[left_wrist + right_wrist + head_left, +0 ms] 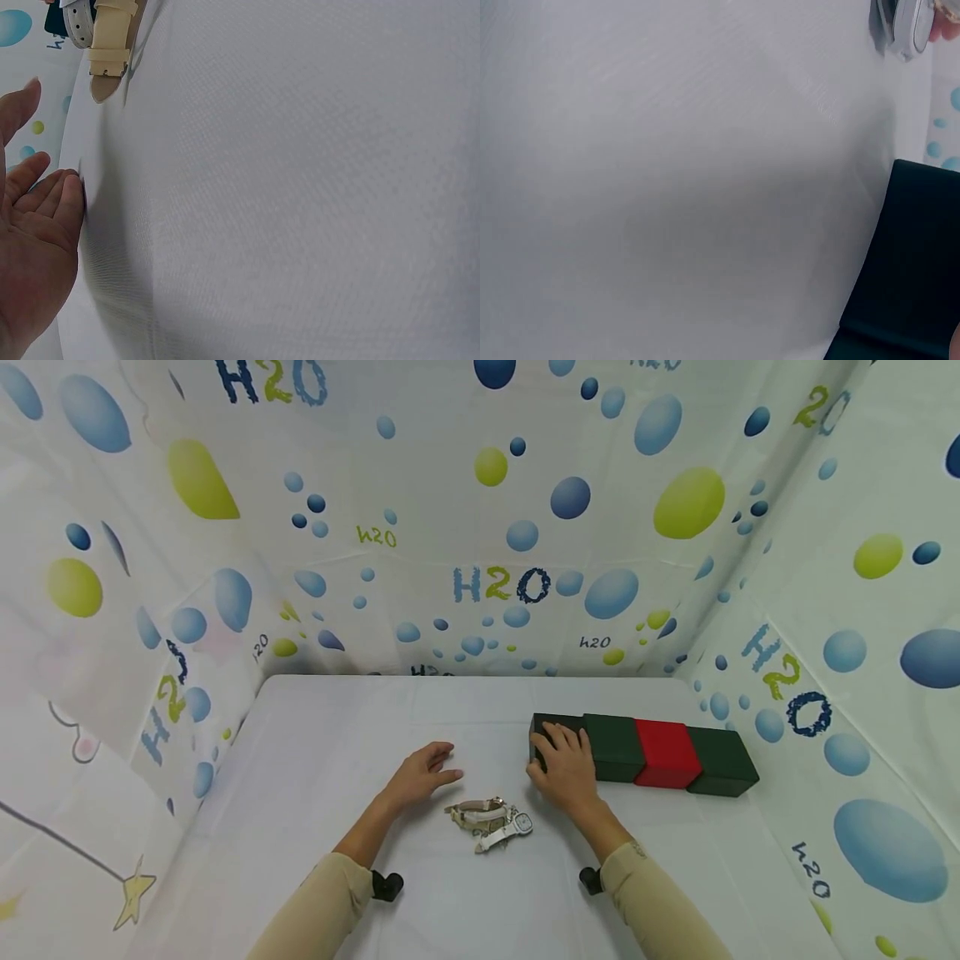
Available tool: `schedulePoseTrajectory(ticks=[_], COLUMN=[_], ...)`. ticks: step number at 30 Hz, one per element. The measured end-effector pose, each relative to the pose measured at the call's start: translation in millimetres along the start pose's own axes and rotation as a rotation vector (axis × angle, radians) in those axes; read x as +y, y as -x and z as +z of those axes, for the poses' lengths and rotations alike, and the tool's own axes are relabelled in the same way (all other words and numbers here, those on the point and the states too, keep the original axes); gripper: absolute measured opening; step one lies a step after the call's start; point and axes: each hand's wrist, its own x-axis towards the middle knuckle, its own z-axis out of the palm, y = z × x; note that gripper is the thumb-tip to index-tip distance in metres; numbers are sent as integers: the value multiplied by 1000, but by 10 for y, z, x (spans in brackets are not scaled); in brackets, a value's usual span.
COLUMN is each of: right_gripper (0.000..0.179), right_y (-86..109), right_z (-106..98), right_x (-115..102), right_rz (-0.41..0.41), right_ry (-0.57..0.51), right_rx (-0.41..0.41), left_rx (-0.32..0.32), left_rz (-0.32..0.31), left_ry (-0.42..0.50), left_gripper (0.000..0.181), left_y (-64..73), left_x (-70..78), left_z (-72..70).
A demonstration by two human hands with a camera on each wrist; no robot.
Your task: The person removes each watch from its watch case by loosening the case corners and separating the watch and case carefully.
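On the white table, a row of boxes stands at the right: a dark green box [538, 724] at the left end, a second green box [615, 752], a red box [666, 756] and another green box [723, 764]. My right hand [570, 772] holds the left-end box, fingers over its top and thumb at its near left side. Several wristwatches [491, 821] with pale straps lie bunched between my forearms. Beside them, touching none, my left hand [420, 777] hovers with fingers loosely bent. The left wrist view shows its palm and a beige watch strap [111, 41].
White cloth printed with blue and green drops forms the back wall [450, 510] and both sides. The table's [322, 735] far edge meets the back wall behind the boxes. A black wrist camera [387, 886] sits at the left cuff.
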Motion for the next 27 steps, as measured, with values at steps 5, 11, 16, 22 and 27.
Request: schedulePoseTrajectory(ticks=[5,11,16,22,27], right_gripper=[42,40,31,20,18], right_y=[26,21,-12,-61,-125], right_z=[-13,4,52,110,118], right_x=[61,85,32,-88,-217], right_rz=[6,11,-18,-125,-204], right_ry=[-2,-12,-45,-54,-61], right_rx=[16,28,106,200,160], left_rx=[-8,-8,5,18,19], left_rz=[-1,11,2,0,10], left_ry=[16,41,58,17,-5], left_gripper=[71,70,67,65,64], left_y=[-7,11,17,-1,-36], left_x=[-18,-2,-5,-12,-4], left_z=[0,-7,-12,-9,-10])
